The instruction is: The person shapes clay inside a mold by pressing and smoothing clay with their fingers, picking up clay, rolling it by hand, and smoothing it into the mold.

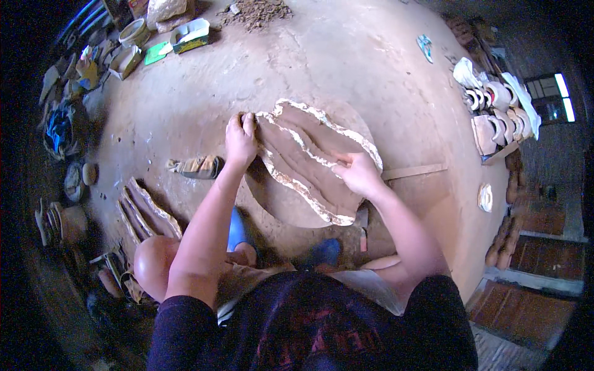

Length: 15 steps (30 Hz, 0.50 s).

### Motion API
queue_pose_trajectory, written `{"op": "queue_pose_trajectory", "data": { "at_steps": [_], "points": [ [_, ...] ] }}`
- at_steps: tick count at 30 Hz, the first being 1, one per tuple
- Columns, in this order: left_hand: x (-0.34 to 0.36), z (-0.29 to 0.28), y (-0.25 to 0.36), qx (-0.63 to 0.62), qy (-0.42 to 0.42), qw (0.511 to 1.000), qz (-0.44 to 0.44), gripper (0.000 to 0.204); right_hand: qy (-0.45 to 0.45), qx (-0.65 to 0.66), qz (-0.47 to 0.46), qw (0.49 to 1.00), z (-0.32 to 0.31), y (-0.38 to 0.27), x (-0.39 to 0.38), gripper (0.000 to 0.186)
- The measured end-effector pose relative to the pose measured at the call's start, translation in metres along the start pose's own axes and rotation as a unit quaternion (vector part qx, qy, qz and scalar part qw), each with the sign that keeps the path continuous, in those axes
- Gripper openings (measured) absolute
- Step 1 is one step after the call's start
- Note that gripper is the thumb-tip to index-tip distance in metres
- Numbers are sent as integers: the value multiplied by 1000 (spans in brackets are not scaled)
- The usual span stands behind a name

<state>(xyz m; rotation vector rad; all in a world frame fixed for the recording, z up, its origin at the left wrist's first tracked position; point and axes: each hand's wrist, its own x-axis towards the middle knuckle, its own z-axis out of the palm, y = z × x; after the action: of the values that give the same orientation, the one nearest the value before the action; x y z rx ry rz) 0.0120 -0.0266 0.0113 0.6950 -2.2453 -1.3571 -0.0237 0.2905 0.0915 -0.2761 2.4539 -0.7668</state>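
A long plaster-edged clay mould (pixel 296 185) with crusted white rims and brown grooved channels lies on a round board (pixel 260 198) in front of me. My left hand (pixel 241 139) grips its upper left end, fingers curled over the edge. My right hand (pixel 359 170) has its fingers closed on the middle white ridge at the right. A trowel (pixel 363 238) with a reddish handle lies just below the board's right side, near my blue sandals (pixel 325 250).
A similar grooved piece (pixel 148 213) and a rolled cloth (pixel 195 167) lie at the left. A wooden strip (pixel 414 172) extends rightward. Boxes (pixel 189 36), a clay pile (pixel 253 12), curved plaster pieces (pixel 501 127) and assorted bundles (pixel 62 130) line the floor's edges.
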Motion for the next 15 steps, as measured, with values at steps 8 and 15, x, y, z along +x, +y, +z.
{"op": "queue_pose_trajectory", "data": {
  "at_steps": [8, 15],
  "points": [
    [-4, 3, -7, 3, 10, 1000, -24, 41, 11, 280, 23, 960, 40, -46, 8, 79],
    [-2, 2, -6, 26, 31, 999, -1, 39, -20, 426, 45, 903, 41, -86, 12, 81]
  ]
}}
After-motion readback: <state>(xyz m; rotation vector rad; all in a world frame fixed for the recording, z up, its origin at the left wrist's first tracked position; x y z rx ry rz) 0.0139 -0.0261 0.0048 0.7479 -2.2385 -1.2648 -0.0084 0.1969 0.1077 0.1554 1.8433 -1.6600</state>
